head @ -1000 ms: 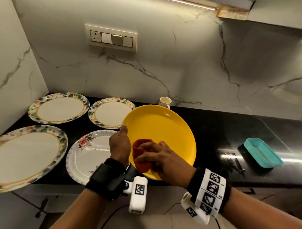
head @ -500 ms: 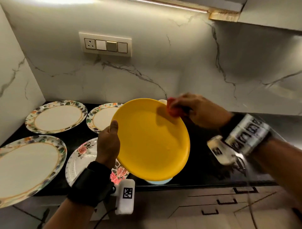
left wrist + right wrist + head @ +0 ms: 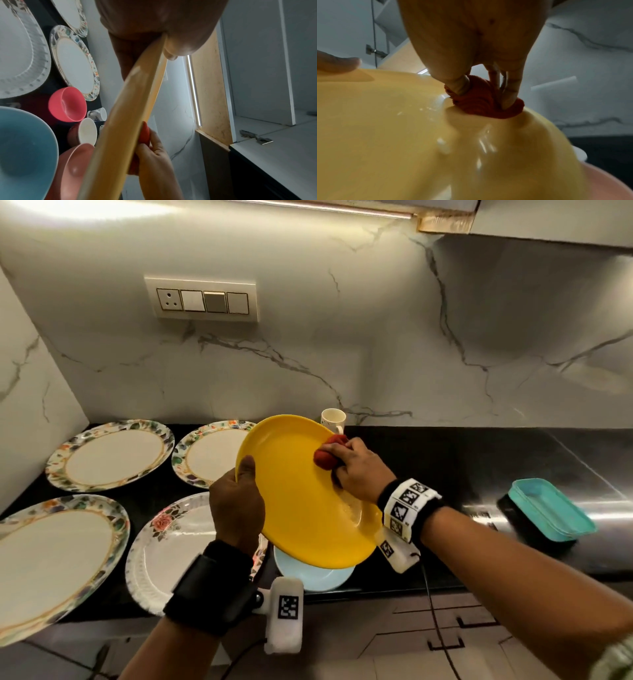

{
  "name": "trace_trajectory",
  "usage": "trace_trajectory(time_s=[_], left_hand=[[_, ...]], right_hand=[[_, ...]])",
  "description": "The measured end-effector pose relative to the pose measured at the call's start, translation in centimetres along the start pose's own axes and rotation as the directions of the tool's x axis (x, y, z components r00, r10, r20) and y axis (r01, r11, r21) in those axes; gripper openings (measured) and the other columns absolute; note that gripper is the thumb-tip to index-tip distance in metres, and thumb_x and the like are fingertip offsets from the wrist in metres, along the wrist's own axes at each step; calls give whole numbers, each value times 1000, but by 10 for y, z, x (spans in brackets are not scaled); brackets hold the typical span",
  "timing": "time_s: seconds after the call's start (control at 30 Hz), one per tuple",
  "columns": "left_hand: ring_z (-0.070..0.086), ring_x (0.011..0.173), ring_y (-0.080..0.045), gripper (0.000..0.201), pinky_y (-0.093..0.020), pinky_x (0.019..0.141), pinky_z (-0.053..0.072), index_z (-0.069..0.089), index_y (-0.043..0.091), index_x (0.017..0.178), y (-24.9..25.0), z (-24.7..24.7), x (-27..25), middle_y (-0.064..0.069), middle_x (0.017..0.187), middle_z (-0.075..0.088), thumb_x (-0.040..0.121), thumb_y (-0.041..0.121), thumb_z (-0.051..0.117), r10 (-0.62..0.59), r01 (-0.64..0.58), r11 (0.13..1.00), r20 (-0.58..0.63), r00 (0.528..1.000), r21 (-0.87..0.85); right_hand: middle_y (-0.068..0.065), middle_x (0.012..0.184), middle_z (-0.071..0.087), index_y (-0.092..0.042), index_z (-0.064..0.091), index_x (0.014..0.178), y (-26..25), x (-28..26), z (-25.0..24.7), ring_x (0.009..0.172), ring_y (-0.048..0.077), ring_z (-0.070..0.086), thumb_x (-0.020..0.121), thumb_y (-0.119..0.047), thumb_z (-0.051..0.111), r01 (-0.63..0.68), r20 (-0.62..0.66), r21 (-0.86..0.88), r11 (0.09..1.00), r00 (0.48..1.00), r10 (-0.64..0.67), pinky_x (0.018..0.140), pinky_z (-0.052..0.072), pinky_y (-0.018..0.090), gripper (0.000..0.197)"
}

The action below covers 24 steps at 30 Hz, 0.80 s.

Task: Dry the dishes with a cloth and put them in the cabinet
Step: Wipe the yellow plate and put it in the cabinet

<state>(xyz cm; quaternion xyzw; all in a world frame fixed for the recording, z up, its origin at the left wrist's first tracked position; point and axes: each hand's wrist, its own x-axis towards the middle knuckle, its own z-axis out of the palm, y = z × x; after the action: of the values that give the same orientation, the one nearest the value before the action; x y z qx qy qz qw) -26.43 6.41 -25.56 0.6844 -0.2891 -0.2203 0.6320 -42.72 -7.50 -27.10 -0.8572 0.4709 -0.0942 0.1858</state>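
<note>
Grip: my left hand [image 3: 236, 505] clamps the left rim of the yellow plate [image 3: 301, 501], thumb on its face, holding it tilted above the counter's [image 3: 445, 460] front edge.
Right hand [image 3: 359, 470]: my fingers bunch the red cloth [image 3: 327, 453] against the plate's upper right rim.
Beneath: a pale blue dish [image 3: 318, 577] at the front edge.
Left end: four patterned plates [image 3: 113, 453] lying flat.
Back edge: a white cup [image 3: 333, 419].

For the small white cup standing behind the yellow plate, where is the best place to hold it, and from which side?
Probably the handle of the white cup, approached from the right: the cup stands upright by the wall, its handle points right, and the yellow plate blocks the front left.
</note>
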Motion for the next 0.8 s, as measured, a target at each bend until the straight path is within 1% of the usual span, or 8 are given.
trace_trajectory(time_s=[0.1,0.23,0.37,0.47,0.53,0.63,0.7,0.8], left_hand=[[26,44,-16,52,-22,43,24,32,13,52,-5,10,-4,-3,47,30,99,30,46,42,-42,999,-40,998,6],[36,48,-17,48,-26,52,31,41,18,54,-16,22,-12,-1,49,39,99,36,46,97,-95,995,-47,994,37],[42,54,-13,39,-23,54,34,55,10,71,-20,31,-22,2,59,46,98,37,45,159,-158,987,-45,986,43],[45,54,-13,38,-23,53,34,55,12,72,-18,34,-24,3,57,48,98,37,45,180,-176,983,-72,981,58],[47,54,-14,38,-25,56,35,56,13,73,-17,35,-23,2,57,50,98,38,44,179,-174,982,-83,980,67],[50,56,-15,38,-28,59,42,58,13,75,-12,36,-19,0,59,53,99,38,43,188,-181,981,-101,977,75],[51,58,-17,37,-30,63,46,58,14,76,-8,36,-14,-1,60,53,100,38,42,184,-176,982,-123,975,70],[52,62,-23,41,-33,66,47,58,12,79,-4,37,-6,-2,62,53,99,42,41,157,-152,987,-130,979,45]], right_hand=[[10,133,39,-42,31,143,13,-14,19,107,26,54,95,-32,45,-119,-20,60,991,993,120,94,44,32,50],[9,136,42,-47,35,139,21,-27,46,115,26,52,90,-38,47,-249,-6,234,940,966,258,101,46,38,52],[6,119,55,-59,36,128,23,-40,65,98,23,63,78,-46,45,-312,56,421,852,946,319,90,54,37,53],[5,117,57,-67,40,118,14,-52,71,96,21,64,75,-47,47,-273,66,505,819,958,279,89,54,34,48],[4,119,55,-65,43,118,6,-59,73,98,20,64,74,-48,48,-246,84,541,804,967,239,88,54,32,48],[3,118,54,-59,44,124,-6,-72,72,104,22,60,70,-51,49,-190,72,569,800,981,181,95,52,39,54],[3,115,49,-54,47,125,-16,-82,66,104,20,57,74,-46,49,-128,56,555,822,992,117,97,50,38,53],[-1,111,43,-47,51,128,-32,-98,53,102,10,50,84,-29,51,-20,26,529,848,1000,7,98,45,28,48]])
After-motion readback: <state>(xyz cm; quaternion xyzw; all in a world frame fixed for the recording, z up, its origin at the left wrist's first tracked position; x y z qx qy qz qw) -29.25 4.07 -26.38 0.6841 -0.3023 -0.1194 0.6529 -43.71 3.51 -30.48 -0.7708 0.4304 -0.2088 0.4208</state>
